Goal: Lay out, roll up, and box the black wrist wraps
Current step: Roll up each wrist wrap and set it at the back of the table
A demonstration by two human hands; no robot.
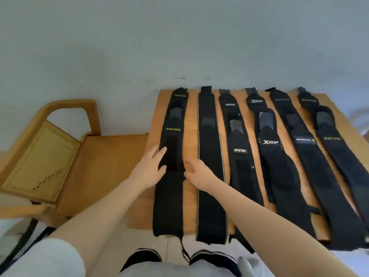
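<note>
6 wrist wraps (209,160) lie flat on the wooden table (190,124). Left hand (150,166) rests relaxed, fingers straight, on the leftmost wrap (171,176); right hand (197,171) hovers loose just beside it, holding nothing.

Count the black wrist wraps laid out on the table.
6, side by side on the wooden table: XUEYING wrap, plain wrap, MCYO wrap, XTEP wrap, fifth wrap, rightmost XUEYING wrap. None seems hidden.
</note>
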